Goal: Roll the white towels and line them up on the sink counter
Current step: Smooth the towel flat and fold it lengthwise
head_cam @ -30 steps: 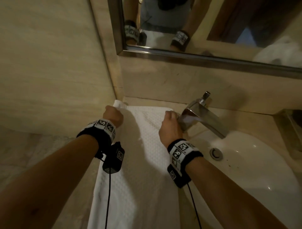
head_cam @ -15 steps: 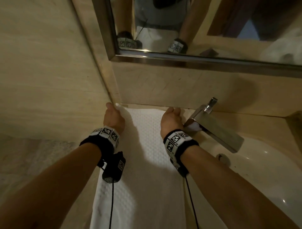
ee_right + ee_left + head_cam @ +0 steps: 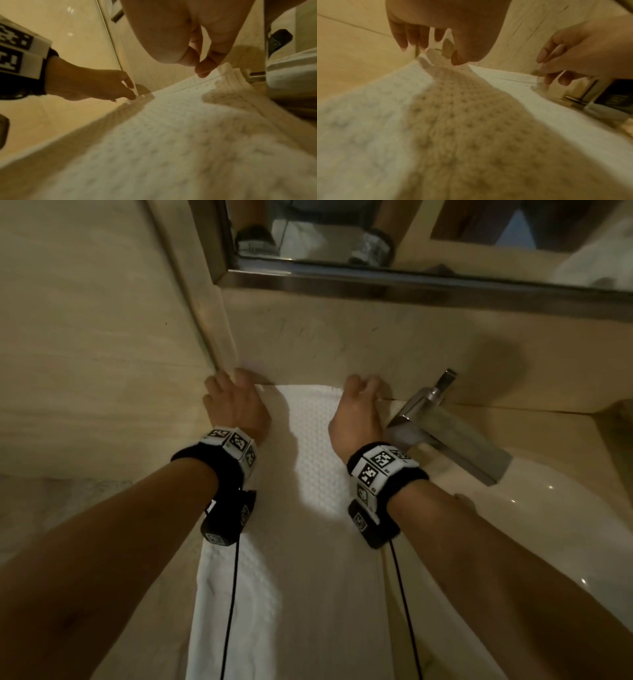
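One towel (image 3: pixel 322 474), two hands, perhaps (blurred) one faucet (image 3: pixel 445 436).

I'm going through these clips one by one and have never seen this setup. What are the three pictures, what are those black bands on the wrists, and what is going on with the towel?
There is no machine here: a person works with bare hands. The black bands carry printed markers and a small camera each. The wide picture comes from a head-worn camera looking down; the other two look along each hand from the wrist.

A white towel lies flat along the sink counter, its far edge against the wall, its near end hanging over the front. To its right are a metal faucet and the basin; a mirror hangs above.

The left hand is at the far left corner and the right hand at the far right corner. The fingers of both curl down onto that edge; a firm pinch is too blurred to confirm. No roll is started.
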